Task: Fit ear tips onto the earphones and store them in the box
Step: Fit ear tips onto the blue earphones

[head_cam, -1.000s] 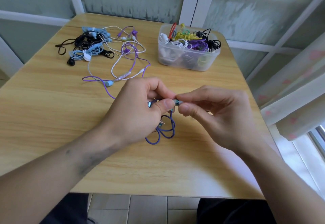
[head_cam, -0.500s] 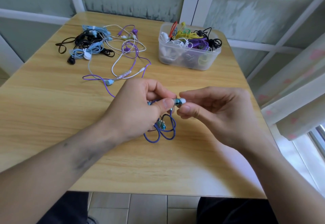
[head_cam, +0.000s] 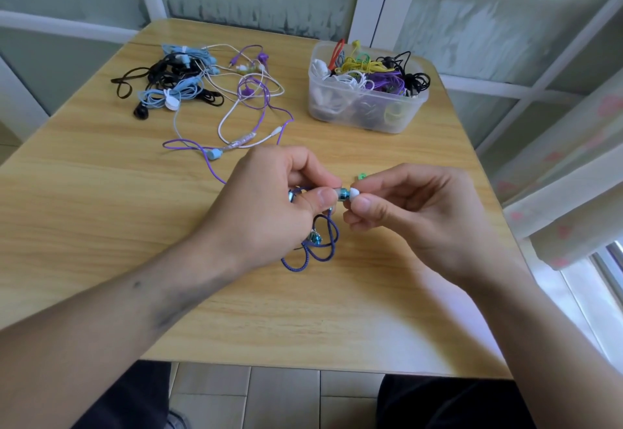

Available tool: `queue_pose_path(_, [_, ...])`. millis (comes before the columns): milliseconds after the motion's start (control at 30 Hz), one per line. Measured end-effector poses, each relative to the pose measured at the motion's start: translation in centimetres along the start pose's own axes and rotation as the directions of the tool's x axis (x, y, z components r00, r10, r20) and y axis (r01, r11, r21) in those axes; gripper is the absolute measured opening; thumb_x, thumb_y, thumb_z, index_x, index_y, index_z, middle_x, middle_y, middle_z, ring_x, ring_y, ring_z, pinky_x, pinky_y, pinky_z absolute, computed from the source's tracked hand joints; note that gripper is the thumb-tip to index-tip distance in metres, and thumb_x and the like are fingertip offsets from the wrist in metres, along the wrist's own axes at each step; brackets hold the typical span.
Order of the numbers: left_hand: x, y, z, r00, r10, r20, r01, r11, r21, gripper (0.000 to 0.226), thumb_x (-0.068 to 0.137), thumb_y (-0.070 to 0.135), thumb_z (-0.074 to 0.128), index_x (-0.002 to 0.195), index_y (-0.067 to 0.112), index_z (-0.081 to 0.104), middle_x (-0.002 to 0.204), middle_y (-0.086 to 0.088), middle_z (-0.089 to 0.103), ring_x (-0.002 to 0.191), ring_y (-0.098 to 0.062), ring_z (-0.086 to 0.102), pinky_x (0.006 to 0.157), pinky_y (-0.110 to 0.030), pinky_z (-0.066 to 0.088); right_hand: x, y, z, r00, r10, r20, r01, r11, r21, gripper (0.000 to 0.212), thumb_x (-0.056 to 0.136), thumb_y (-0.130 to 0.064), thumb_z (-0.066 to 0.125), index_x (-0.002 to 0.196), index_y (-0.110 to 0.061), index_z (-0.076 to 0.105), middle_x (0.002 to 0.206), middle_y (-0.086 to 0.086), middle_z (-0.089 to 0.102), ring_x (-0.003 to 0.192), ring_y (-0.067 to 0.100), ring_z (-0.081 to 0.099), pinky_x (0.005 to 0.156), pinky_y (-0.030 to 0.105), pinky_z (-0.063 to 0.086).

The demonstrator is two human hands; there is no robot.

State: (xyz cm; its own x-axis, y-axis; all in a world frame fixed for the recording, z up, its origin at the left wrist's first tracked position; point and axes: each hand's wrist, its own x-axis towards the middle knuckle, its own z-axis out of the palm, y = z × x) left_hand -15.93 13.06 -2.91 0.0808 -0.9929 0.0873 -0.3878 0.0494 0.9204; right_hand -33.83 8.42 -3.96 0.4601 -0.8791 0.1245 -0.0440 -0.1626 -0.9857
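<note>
**White tip seated on teal earbud**

My left hand (head_cam: 269, 206) pinches the teal earbud (head_cam: 343, 194) between thumb and forefinger. My right hand (head_cam: 418, 212) nips its white ear tip (head_cam: 354, 193). The clear plastic box (head_cam: 365, 110) sits at 1 o'clock.

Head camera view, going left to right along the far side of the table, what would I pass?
Black earphones → light blue earphones → purple and white earphones → clear plastic box full of earphones.

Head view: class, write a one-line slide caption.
Left hand pinches a teal earbud while right hand holds its white ear tip.
</note>
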Motion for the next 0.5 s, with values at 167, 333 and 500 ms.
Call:
queue_pose_path(167, [0.05,-0.13,0.04,1.0,0.009,0.008,-0.009,1.0,-0.002,0.013,0.084,0.002,0.07,0.081,0.015,0.068,0.073,0.008,0.072,0.063,0.004,0.064,0.046,-0.004,0.039,-0.12,-0.26,-0.36,0.998,0.055,0.025,-0.056,0.997,0.052,0.019,0.07,-0.008,0.074,0.089,-0.003,0.075,0.077,0.016,0.075,0.068,0.026,0.074,0.066,0.028,0.059])
queue_pose_path(333, [0.12,-0.27,0.09,0.998,0.069,0.009,-0.069,0.996,0.051,0.019,0.081,0.001,0.072,0.078,0.019,0.068,0.077,0.01,0.073,0.072,0.001,0.068,0.063,-0.01,0.049,-0.02,-0.16,-0.92,0.979,0.158,0.131,-0.174,0.977,0.121,0.017,0.077,-0.014,0.069,0.089,-0.006,0.077,0.085,0.018,0.075,0.076,0.027,0.074,0.069,0.029,0.059])
queue_pose_path(500, [0.11,-0.32,0.22,0.996,0.089,0.027,-0.091,0.994,0.06,0.028,0.08,0.0,0.073,0.073,0.026,0.065,0.079,0.01,0.073,0.075,-0.001,0.069,0.073,-0.018,0.054,0.02,-0.03,-0.76,0.975,0.169,0.144,-0.187,0.974,0.126,0.016,0.073,-0.015,0.071,0.085,-0.007,0.077,0.082,0.02,0.074,0.071,0.025,0.074,0.066,0.028,0.059])
